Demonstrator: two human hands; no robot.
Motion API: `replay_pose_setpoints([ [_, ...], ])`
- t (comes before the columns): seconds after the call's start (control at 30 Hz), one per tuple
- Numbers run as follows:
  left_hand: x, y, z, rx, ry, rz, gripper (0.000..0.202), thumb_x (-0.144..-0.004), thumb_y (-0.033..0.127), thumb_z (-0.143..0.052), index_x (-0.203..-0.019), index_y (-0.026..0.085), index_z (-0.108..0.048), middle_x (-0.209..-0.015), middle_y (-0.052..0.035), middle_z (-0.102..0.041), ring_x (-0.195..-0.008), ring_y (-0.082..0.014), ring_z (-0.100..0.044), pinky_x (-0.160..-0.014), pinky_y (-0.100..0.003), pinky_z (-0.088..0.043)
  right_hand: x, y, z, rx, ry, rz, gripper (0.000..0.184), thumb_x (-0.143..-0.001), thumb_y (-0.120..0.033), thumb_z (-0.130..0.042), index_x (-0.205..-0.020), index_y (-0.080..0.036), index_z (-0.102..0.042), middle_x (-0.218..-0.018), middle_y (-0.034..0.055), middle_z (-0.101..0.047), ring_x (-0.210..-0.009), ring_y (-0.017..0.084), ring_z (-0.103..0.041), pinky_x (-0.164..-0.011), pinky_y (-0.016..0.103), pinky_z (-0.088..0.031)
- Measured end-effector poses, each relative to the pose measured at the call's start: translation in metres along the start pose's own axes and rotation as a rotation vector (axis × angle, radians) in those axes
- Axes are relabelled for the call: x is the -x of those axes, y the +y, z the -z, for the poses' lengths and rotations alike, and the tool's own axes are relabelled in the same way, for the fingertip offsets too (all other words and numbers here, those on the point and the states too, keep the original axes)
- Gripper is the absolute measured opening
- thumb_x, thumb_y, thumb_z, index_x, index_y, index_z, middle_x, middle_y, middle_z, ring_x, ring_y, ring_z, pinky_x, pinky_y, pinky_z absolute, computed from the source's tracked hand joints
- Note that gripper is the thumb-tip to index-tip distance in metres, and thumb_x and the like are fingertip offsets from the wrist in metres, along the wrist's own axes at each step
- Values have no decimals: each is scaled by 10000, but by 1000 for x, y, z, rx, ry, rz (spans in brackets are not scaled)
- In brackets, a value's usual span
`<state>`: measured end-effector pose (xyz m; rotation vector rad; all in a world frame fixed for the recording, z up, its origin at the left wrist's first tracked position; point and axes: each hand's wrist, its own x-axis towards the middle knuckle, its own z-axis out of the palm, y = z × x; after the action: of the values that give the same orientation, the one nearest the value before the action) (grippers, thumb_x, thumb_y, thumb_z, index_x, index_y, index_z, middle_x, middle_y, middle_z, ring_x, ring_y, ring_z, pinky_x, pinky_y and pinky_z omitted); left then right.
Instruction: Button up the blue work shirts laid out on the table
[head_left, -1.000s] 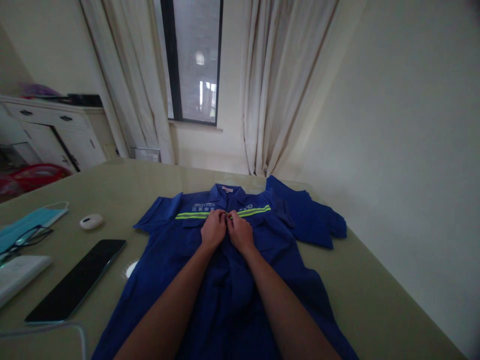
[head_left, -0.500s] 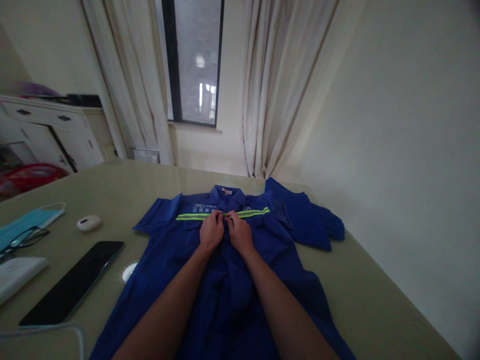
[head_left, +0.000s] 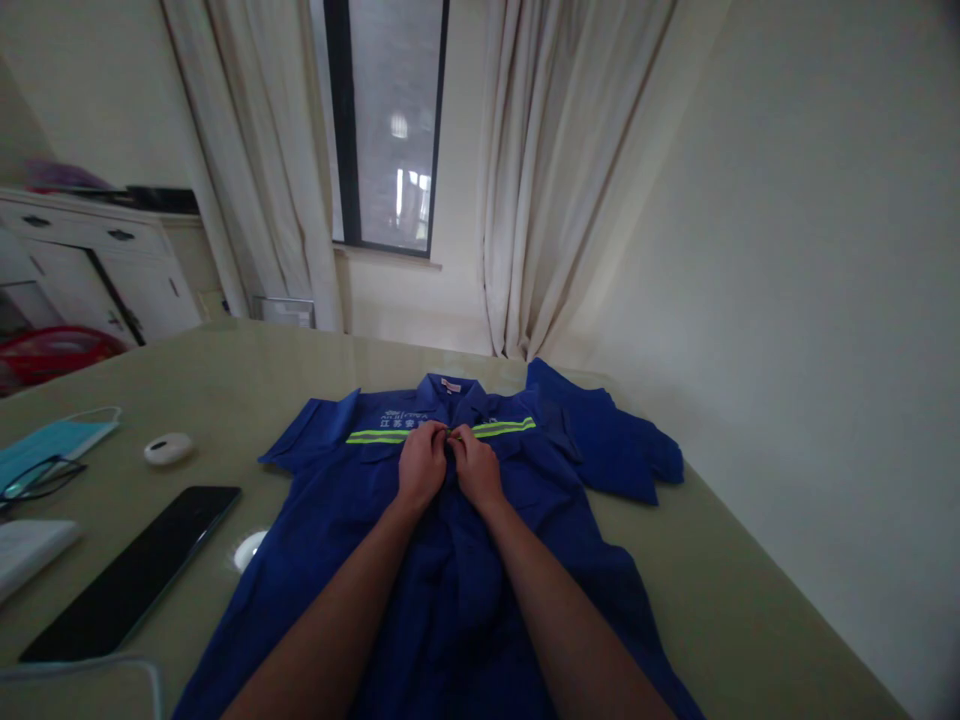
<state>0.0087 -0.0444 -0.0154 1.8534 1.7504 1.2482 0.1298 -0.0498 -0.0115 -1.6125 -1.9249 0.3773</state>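
A blue short-sleeved work shirt (head_left: 352, 510) lies spread out with its collar away from me. A yellow-green and grey reflective stripe crosses its chest, and white lettering is printed above it on the left. My left hand (head_left: 422, 462) pinches the front edge of the shirt at the stripe, fingers bent inward. Close beside it, my right hand (head_left: 477, 466) grips the same front opening, the fingertips of both hands almost meeting. Whatever small part sits between the fingertips is too small to make out.
Another blue garment (head_left: 622, 440) lies at the right, beside the shirt's sleeve. On the left of the table (head_left: 247, 370) are a black phone (head_left: 135, 570), a white rounded case (head_left: 168, 449), a blue face mask (head_left: 52, 450), glasses (head_left: 45, 478) and a white block (head_left: 34, 550). A cable (head_left: 90, 664) curves in front.
Both hands stay at the shirt's front by the stripe, with only slight finger movement. The whole view has shifted a little, so things appear slightly further left.
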Motion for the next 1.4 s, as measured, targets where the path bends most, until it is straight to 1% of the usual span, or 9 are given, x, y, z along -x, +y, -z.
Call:
replay_pose_setpoints([
  [0.17,1,3,1,17,13,-97,221,-966,176,-473,-1012,221,-684,-1047,-72,-735,-1019,-239,-642,-983,-360,-479,-1,3,0,-74,39,-16,243,-1056,-331,-380,-1096,-261,-609,-959,11,-750,-891,186,-703,-726,231,-419],
  [0.47,2,5,0,75,-22,-154,221,-961,169,-475,-1007,220,-685,-1052,-68,-742,-1026,-226,-662,-980,-348,-499,-3,7,-2,-131,48,-44,159,-999,-273,-479,-912,-240,-607,-880,14,-740,-815,176,-691,-693,227,-405],
  [0.67,1,1,-2,112,-95,-135,389,-943,63,-356,-1113,224,-667,-1134,-55,-747,-1084,-178,-686,-990,-294,-513,-2,6,-2,-118,88,-108,173,-1014,-336,-468,-1037,-239,-609,-881,30,-744,-830,208,-701,-680,248,-407],
  [0.8,4,-1,-6,90,-200,-118,413,-926,110,-480,-1309,229,-578,-1133,-55,-765,-997,-199,-731,-931,-322,-557,-6,9,0,-127,149,-145,309,-1060,-332,-331,-1178,-241,-602,-1050,55,-755,-950,206,-706,-769,262,-453],
  [0.87,9,0,-5,69,-269,-144,391,-924,158,-533,-1305,225,-593,-1144,-70,-765,-1003,-217,-733,-941,-347,-559,-10,12,1,-129,169,-158,328,-1060,-340,-330,-1188,-237,-615,-1099,64,-751,-1015,210,-700,-819,268,-466],
  [1.03,48,0,12,-4,-411,-277,428,-929,170,-510,-1343,220,-603,-1418,-87,-639,-1329,-231,-577,-1176,-420,-403,-20,16,0,-131,188,-200,413,-1063,-422,-331,-1312,-213,-586,-1156,100,-748,-1079,238,-696,-893,308,-482],
  [1.2,108,-12,42,-317,-445,-373,566,-1010,377,-454,-1564,301,-365,-1613,-40,-419,-1493,-272,-379,-1233,-519,-314,-24,14,-2,-149,176,-255,610,-1039,-553,-350,-1451,-131,-503,-1224,192,-715,-1118,295,-681,-917,374,-486],
  [1.3,118,-16,53,-415,-416,-383,580,-1034,471,-385,-1593,345,-291,-1638,-10,-366,-1519,-284,-325,-1245,-546,-272,-26,13,0,-179,106,-225,576,-1007,-616,-403,-1300,-187,-652,-1068,132,-768,-1028,283,-706,-872,355,-491],
  [1.4,103,-13,53,-465,-426,-396,541,-1049,437,-325,-1581,333,-330,-1646,1,-347,-1532,-274,-295,-1254,-543,-242,-30,11,6,-235,-9,-149,540,-1001,-633,-413,-992,-226,-767,-855,49,-777,-864,227,-721,-805,302,-498],
])
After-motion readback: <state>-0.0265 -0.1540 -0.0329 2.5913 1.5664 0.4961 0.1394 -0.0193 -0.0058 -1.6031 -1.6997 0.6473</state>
